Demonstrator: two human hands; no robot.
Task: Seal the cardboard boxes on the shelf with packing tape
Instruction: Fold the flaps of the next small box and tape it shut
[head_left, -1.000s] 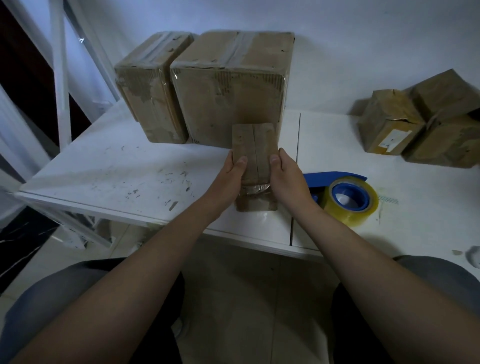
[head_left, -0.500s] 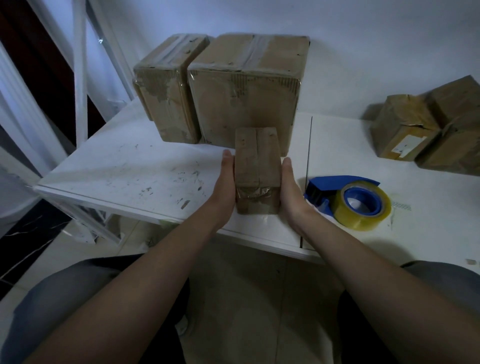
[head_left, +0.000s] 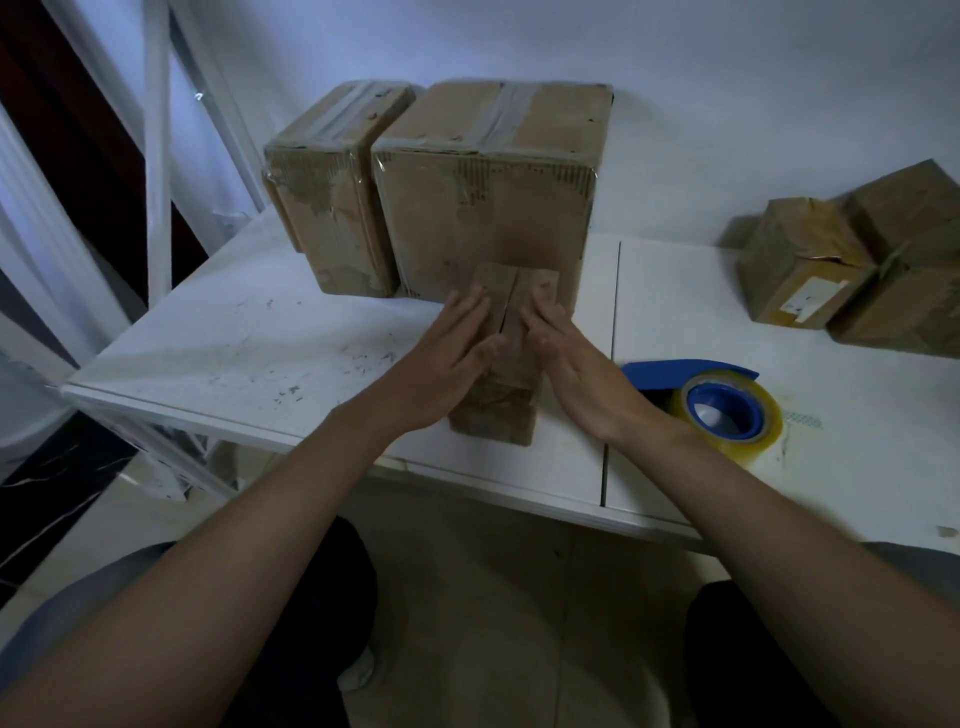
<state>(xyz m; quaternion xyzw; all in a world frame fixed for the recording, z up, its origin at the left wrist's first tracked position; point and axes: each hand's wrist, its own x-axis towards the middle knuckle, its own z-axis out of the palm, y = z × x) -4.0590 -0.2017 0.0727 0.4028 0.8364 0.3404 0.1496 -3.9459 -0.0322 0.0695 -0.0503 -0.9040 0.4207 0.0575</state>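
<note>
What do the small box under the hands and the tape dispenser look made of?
Small box: brown cardboard, matte and scuffed, glossy crinkled tape on its near end. Tape dispenser: smooth blue, probably plastic; its tape roll looks like glossy yellowish clear film.

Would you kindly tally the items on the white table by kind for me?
Large taped boxes: 2
Small box: 1
Boxes at the right: 2 clear, and the pile may hold a third
Tape dispenser with roll: 1
Total: 6, possibly 7
</note>
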